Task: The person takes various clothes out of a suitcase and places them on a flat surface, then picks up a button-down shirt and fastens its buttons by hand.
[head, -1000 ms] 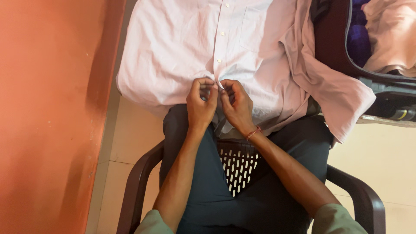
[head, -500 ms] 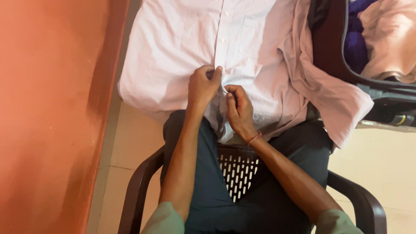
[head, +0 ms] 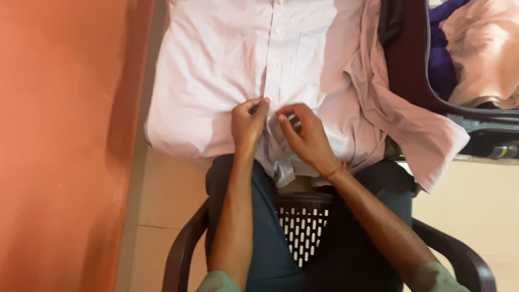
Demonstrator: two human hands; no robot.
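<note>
Both the left hand (head: 250, 121) and right hand (head: 306, 135) pinch the shirt (head: 216, 81) front at centre frame; the button beneath their fingertips is hidden.

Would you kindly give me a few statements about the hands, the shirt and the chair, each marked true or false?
1. Both hands, left hand and right hand, pinch the button strip of the pale pink shirt. True.
2. The shirt is dark blue. False: it is pale pink with small white buttons.
3. A dark plastic chair with a perforated seat stands below the shirt. True.
4. The right wrist is bare. False: a thin band circles it.
5. An open bag holding clothes lies at the right. True.
</note>
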